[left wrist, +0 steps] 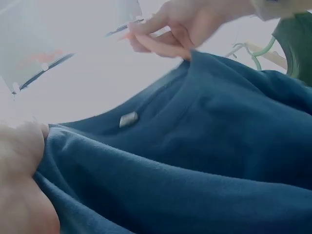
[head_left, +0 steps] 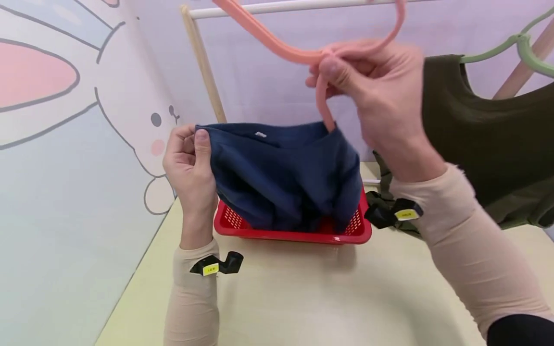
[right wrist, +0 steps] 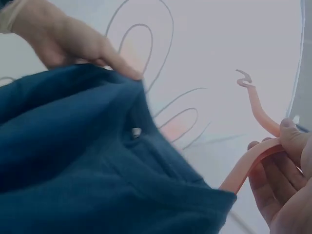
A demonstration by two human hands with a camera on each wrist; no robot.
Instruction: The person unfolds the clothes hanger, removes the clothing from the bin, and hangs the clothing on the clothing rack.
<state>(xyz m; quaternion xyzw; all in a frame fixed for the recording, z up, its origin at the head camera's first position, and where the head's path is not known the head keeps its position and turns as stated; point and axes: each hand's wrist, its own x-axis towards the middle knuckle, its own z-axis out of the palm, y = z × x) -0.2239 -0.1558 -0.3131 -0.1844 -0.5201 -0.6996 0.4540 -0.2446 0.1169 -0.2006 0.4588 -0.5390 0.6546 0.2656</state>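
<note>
A dark blue shirt point(head_left: 277, 168) hangs with its opening stretched wide, a small white label point(head_left: 260, 134) inside the back edge. My left hand point(head_left: 188, 163) pinches the left end of that opening between thumb and fingers. Higher up on the right, my right hand point(head_left: 374, 91) grips a pink clothes hanger point(head_left: 277, 43) near the base of its hook. One hanger arm runs down into the right end of the opening, its tip hidden in the cloth; the other sticks out to the upper left. In the right wrist view the hook point(right wrist: 244, 78) shows beyond my fingers.
Below the shirt, a red basket point(head_left: 277, 234) stands on the pale table point(head_left: 294, 293). A dark green top point(head_left: 489, 139) hangs on a green hanger point(head_left: 489, 54) at right. Behind is a rack with a white rail point(head_left: 277, 6); a wall with a painted rabbit point(head_left: 130, 105) borders the left.
</note>
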